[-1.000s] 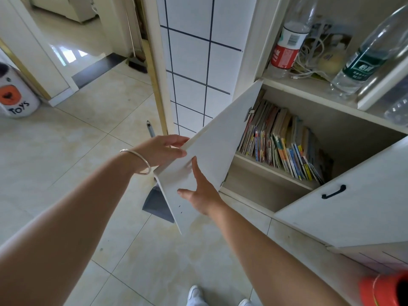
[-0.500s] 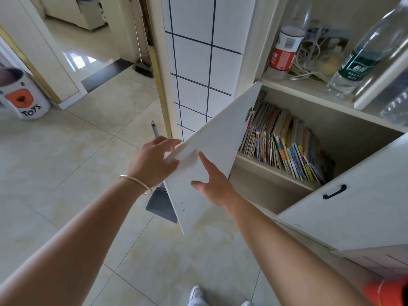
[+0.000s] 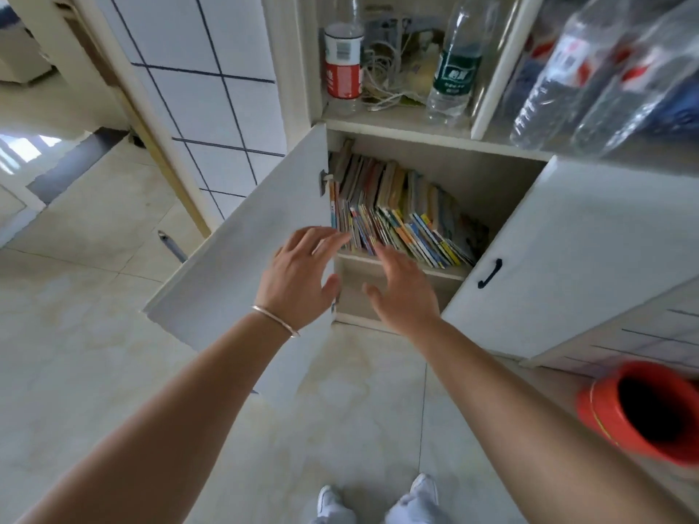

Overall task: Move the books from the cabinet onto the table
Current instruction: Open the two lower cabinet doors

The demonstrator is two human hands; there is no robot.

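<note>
White door (image 3: 242,266) open at 9 o'clock; both hands (left (image 3: 299,274), right (image 3: 401,293)) empty, fingers spread, near books (image 3: 397,213).

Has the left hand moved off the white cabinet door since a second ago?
Yes. The left hand has let go of the white cabinet door edge and moved right, toward the row of colourful books on the shelf, fingers spread.

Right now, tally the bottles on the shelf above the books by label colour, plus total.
Red-and-white label: 3, one at the left and two large ones leaning at the right
Green label: 1
Total: 4 bottles
</note>
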